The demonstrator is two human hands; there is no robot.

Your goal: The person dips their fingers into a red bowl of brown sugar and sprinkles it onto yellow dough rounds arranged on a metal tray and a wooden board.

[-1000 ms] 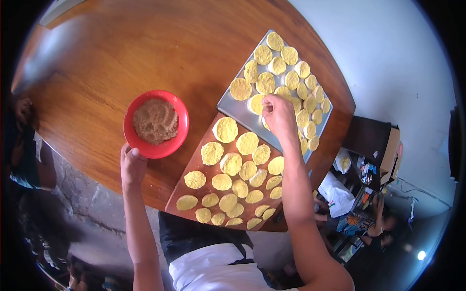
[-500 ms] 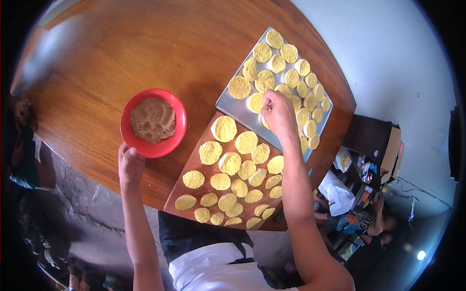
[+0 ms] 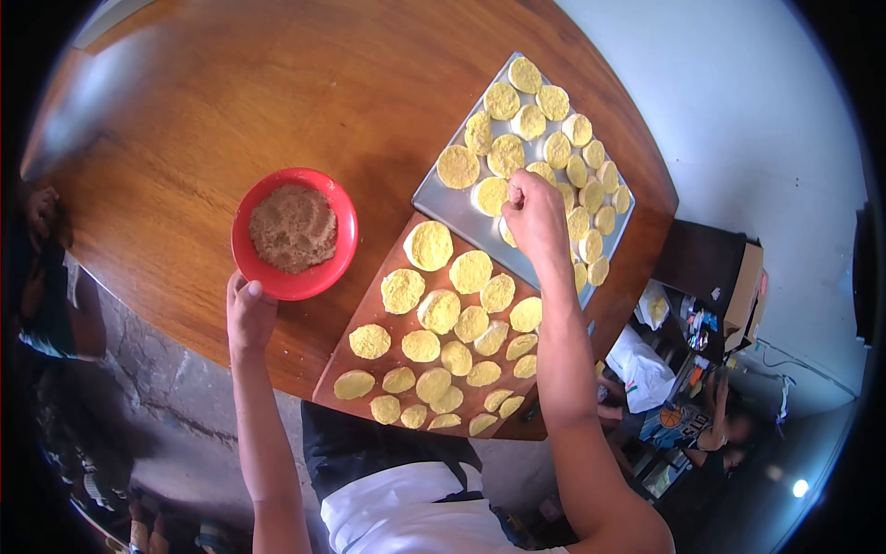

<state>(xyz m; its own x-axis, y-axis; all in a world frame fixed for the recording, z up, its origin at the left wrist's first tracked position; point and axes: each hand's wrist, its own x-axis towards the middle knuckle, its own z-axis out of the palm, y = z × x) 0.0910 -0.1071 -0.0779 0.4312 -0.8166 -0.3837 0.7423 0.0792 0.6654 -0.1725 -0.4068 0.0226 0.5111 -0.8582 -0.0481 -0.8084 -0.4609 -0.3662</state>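
Note:
My left hand (image 3: 251, 314) grips the near rim of a red bowl (image 3: 343, 254), thumb on top. Brown sugar (image 3: 293, 229), or a grainy powder like it, lies in the bowl. Over a metal tray (image 3: 445, 205), my right hand (image 3: 535, 210) is closed in a pinch, with what looks like a little brown sugar between the fingertips. Just beside the fingertips is a yellow-topped round bun (image 3: 491, 196). Several more such buns stand on the tray, a few partly hidden by my hand and forearm.
A reddish-brown board (image 3: 374, 319) next to the tray carries several yellow-topped rounds (image 3: 428, 246). Both rest on a wooden table (image 3: 212, 111). A person (image 3: 706, 425) is at the lower right near shelves and a cardboard box (image 3: 746, 294); another person's hand (image 3: 41, 214) is at the far left.
My right hand has shifted very slightly, its fingers drawn closer together over the tray. My left hand stays on the bowl rim. The whole view has moved a little.

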